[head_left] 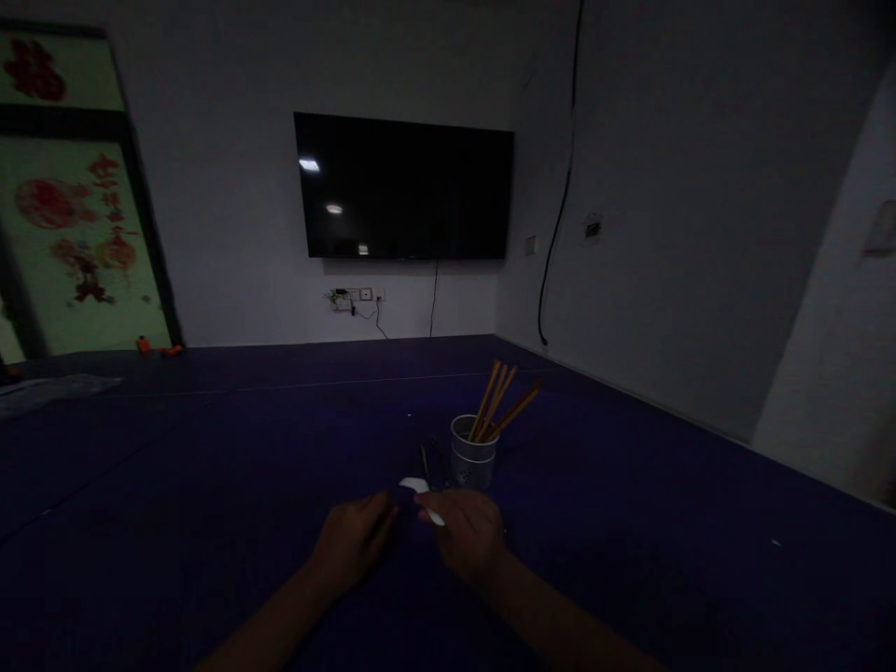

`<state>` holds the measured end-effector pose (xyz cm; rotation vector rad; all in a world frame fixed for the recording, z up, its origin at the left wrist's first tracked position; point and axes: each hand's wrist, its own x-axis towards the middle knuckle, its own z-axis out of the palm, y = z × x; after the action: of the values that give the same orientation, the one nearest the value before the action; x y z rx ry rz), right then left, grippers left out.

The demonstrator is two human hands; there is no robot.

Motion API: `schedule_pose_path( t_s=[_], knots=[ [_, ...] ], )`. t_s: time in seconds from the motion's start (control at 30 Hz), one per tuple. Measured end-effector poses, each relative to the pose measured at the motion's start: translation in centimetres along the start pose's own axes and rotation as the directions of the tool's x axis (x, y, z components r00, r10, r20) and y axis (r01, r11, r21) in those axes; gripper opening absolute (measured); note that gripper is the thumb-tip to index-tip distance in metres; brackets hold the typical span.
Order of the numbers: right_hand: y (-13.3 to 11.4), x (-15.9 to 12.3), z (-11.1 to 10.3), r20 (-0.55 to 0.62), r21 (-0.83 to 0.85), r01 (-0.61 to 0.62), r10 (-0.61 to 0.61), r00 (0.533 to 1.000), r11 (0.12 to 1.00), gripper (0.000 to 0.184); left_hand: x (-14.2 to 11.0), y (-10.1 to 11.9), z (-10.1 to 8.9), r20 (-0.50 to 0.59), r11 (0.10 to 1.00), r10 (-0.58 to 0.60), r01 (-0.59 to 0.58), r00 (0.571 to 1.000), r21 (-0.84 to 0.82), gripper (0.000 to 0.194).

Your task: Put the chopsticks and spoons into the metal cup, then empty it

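Note:
A white spoon, its bowl pointing left, is pinched in my right hand, and its handle end shows below the fingers. My left hand is just left of the spoon with curled fingers; whatever they may hold is hidden in the dim light. Right behind my right hand stands a grey metal holder with small holes near its base. Several wooden chopsticks lean out of it to the right. Thin dark utensils lie to the left of the holder, too dark to name exactly.
Dark blue covering spreads over the surface up to the walls. Small orange objects sit by the door at the far left, with a crumpled clear sheet nearer. A black cable hangs at the right wall, and a television is mounted ahead.

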<state>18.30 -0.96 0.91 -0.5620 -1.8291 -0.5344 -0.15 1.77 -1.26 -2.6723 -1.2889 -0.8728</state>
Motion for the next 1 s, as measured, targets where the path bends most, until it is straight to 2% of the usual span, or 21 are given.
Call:
schedule_pose_path(
  t_s=[0.1, 0.2, 0.27, 0.37, 0.43, 0.53, 0.67, 1.0],
  knots=[
    [0.7, 0.2, -0.6, -0.092, -0.018, -0.093, 0.091, 0.992, 0.995, 0.018, 0.0, 0.2, 0.0, 0.003, 1.0, -0.022, 0.022, 1.0, 0.018, 0.03],
    [1.7, 0.4, -1.4, -0.199, -0.045, -0.267, 0.254, 0.947, 0.963, 0.019, 0.0, 0.3, -0.1, 0.03, 0.999, -0.025, 0.023, 0.999, 0.042, 0.032],
    [2.3, 0.6, -1.8, -0.243, -0.048, -0.434, 0.411, 0.878, 0.899, 0.026, 0.1, 0.4, -0.2, 0.039, 0.998, -0.036, 0.034, 0.999, 0.048, 0.032],
    [3.3, 1.0, -2.3, -0.322, -0.001, -0.623, 0.589, 0.741, 0.783, 0.032, 0.1, 0.4, -0.2, 0.033, 0.998, -0.054, 0.054, 0.998, 0.018, 0.032],
    [4.0, 1.3, -2.6, -0.384, 0.031, -0.684, 0.64, 0.665, 0.729, 0.034, 0.1, 0.3, -0.2, 0.029, 0.998, -0.056, 0.057, 0.998, -0.003, 0.032],
    [5.3, 1.4, -3.0, -0.449, 0.033, -0.737, 0.669, 0.593, 0.675, 0.037, 0.1, 0.2, -0.1, 0.037, 0.998, -0.057, 0.057, 0.998, 0.004, 0.033],
    [6.9, 1.2, -3.1, -0.444, 0.027, -0.768, 0.696, 0.565, 0.64, 0.041, 0.1, 0.1, 0.0, 0.037, 0.998, -0.056, 0.056, 0.998, -0.005, 0.033],
    [7.3, 0.7, -2.4, -0.239, 0.137, -0.784, 0.789, 0.566, 0.605, 0.042, 0.1, 0.3, 0.1, 0.01, 0.999, -0.054, 0.054, 0.998, -0.005, 0.034]
  ],
)
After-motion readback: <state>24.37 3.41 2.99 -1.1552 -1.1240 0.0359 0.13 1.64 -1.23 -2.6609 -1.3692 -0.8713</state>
